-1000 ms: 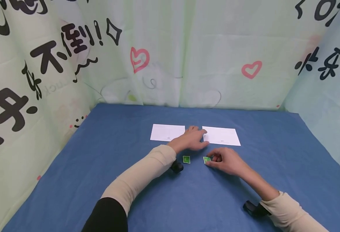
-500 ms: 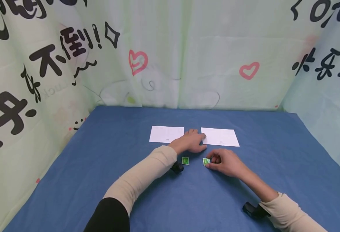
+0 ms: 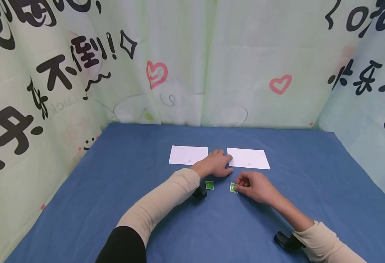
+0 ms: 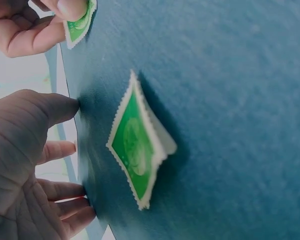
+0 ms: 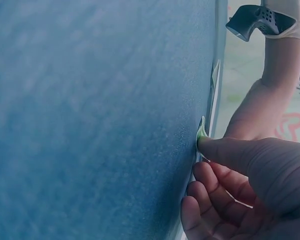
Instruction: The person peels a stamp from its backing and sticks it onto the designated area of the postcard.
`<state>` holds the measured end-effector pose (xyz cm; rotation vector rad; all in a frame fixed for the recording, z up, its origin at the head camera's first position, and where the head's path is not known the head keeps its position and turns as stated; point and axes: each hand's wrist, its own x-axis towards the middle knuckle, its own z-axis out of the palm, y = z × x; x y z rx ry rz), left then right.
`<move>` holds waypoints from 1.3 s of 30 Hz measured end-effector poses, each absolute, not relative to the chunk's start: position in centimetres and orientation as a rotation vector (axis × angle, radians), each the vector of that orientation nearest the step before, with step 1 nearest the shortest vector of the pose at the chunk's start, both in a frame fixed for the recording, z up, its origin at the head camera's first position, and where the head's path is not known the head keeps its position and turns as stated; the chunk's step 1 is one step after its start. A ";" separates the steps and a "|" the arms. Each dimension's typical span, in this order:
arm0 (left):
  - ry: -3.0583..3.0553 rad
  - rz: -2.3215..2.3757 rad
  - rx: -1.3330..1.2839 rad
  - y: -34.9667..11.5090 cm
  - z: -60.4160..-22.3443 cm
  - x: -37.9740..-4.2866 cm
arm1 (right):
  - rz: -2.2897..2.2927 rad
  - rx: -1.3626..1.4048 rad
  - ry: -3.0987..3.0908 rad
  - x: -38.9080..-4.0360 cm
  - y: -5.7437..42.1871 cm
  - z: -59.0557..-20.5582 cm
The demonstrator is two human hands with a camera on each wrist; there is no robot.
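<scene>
Between finger and thumb, my right hand pinches a small green postage stamp by its right side, close over the blue cloth. The right wrist view shows the thumb pressed on this stamp, which bends a little. A second green stamp with a white perforated edge lies to its left; in the left wrist view one corner curls up. My left hand rests flat with fingers spread, reaching between two white envelopes. Its index finger overlaps the left edge of the right envelope.
A blue cloth covers the table. Fabric curtains with black writing and pink hearts stand behind it and at both sides. Black wrist cameras hang under both sleeves.
The head view has tilted slightly, so everything sits a little lower. My right fingers have shifted slightly right on the stamp, and more of its face shows. The left hand stays in place.
</scene>
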<state>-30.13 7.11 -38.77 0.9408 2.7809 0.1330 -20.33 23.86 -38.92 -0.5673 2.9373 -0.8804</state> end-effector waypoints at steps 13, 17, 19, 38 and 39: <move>2.789 0.136 0.999 5.6 -39.2 -28.9 | -0.936 -0.558 2.967 -19.5 23.8 -38.9; 2.796 0.194 1.056 4.7 -39.2 -28.1 | -0.961 -0.583 2.984 -19.0 23.9 -38.8; 2.797 0.238 1.092 4.3 -39.3 -27.5 | -0.977 -0.589 2.994 -18.6 23.9 -38.7; 2.717 1.000 1.059 1.9 -38.2 -22.2 | -1.057 -0.712 3.255 -16.2 22.7 -37.8; 2.713 1.040 1.047 1.7 -38.2 -22.0 | -1.045 -0.748 3.284 -16.1 22.6 -37.8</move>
